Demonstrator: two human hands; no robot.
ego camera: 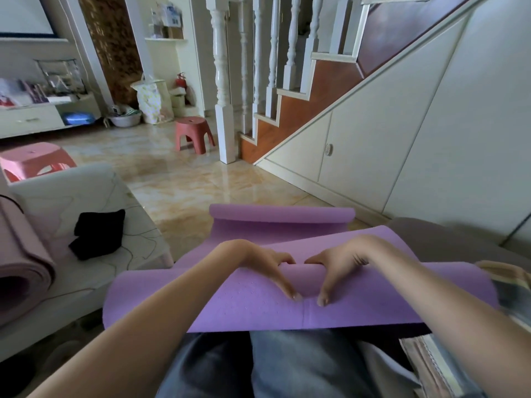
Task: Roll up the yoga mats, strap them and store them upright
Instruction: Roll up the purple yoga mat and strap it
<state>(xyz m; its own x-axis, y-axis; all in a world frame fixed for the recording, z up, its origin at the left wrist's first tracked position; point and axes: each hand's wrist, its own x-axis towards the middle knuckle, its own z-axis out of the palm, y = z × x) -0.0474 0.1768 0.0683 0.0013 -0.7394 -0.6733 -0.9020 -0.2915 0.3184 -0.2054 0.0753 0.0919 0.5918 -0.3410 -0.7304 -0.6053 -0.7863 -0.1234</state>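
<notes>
With the left hand [270,265] and right hand [334,267] both curled round the purple mat's [244,308] near edge on the lap, a loose, skewed first turn could cone the roll.

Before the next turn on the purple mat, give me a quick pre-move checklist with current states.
1. Both hands on the roll: ok. Left hand and right hand grip the purple mat near its middle.
2. Roll edges aligned: cannot tell; the roll has barely started.
3. Far end free: ok. It curls on the floor, nothing on it.
4. Strap within reach: cannot tell; only a black cloth lies on the sofa.
5. Other mat done: ok for rolling. The pink mat lies rolled; strap not visible.
</notes>
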